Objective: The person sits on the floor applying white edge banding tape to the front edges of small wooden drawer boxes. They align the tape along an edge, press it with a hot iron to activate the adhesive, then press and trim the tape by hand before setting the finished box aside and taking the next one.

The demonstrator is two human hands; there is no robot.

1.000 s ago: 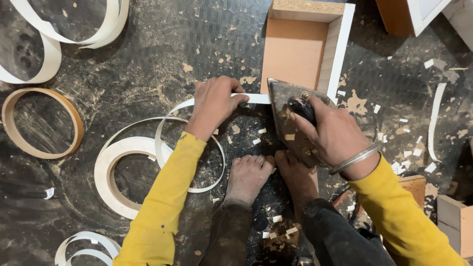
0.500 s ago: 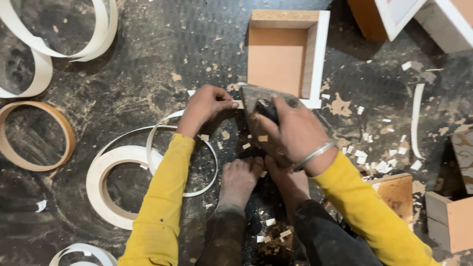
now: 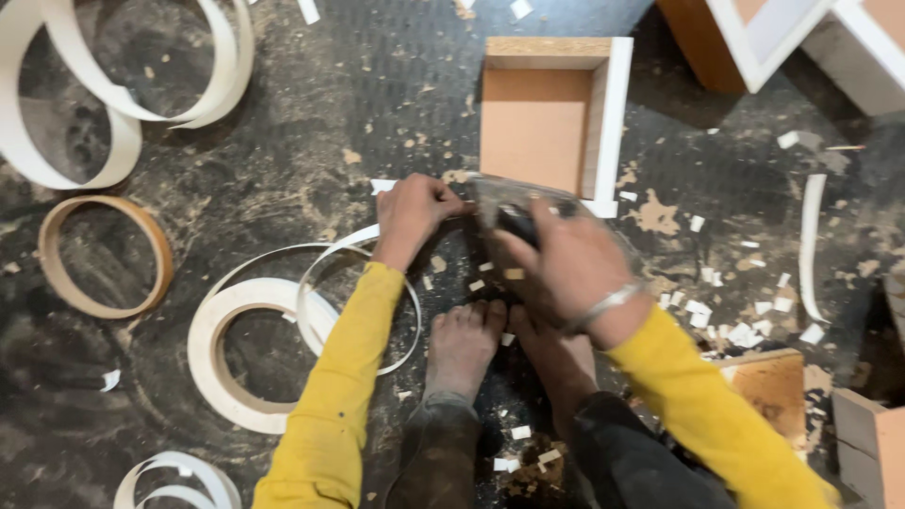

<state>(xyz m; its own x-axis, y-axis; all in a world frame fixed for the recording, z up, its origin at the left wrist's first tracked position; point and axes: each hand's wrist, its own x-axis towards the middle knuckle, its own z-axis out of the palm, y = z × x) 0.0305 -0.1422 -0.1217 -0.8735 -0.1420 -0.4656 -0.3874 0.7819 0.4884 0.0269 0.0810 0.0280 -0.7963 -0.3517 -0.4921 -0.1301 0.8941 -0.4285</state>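
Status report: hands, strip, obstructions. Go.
Left hand fisted on white edging strip. Right hand grips blurred metal tool beside open wooden box. Offcuts litter floor.

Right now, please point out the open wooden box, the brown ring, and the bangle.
open wooden box [image 3: 533, 127], head view, on its inner bottom panel.
brown ring [image 3: 160, 250], head view, on its right rim.
bangle [image 3: 608, 303], head view, on the metal band.

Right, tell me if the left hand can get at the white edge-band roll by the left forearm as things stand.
Probably yes. The left hand is closed on a white strip end, so it would have to let go first. The white roll lies on the floor just beside the left forearm, with nothing on top of it or between them.
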